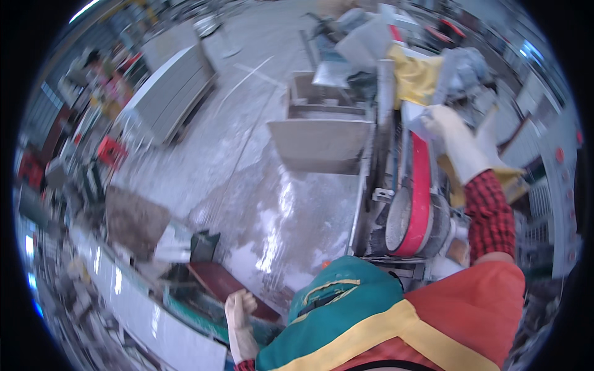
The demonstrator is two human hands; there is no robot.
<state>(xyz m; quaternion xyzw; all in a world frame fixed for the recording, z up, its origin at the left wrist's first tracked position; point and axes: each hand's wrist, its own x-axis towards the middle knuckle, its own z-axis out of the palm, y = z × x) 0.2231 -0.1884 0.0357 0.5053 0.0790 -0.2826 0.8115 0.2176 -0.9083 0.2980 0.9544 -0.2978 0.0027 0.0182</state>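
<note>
My right hand (440, 120), in a pale glove, reaches forward beside the far end of a red belt (421, 191) on a machine. Its fingers are closed at a small whitish piece (413, 116); what they grip is too blurred to name. Close by, a yellow cloth (416, 77) drapes over the machine. The belt runs toward me round a wide grey wheel (399, 216). Low on the left is my left hand (240, 312), also gloved, its fingers curled with nothing visible in them. It is nearest a reddish-brown board (226, 284); contact is unclear.
A grey open-topped box (322, 142) stands on the wet floor left of the machine. Large pale slabs (164, 89) are stacked farther left. A long pale slab (148, 303) lies at lower left. A control cabinet (560, 191) with buttons stands right. Another person (108, 80) is far left.
</note>
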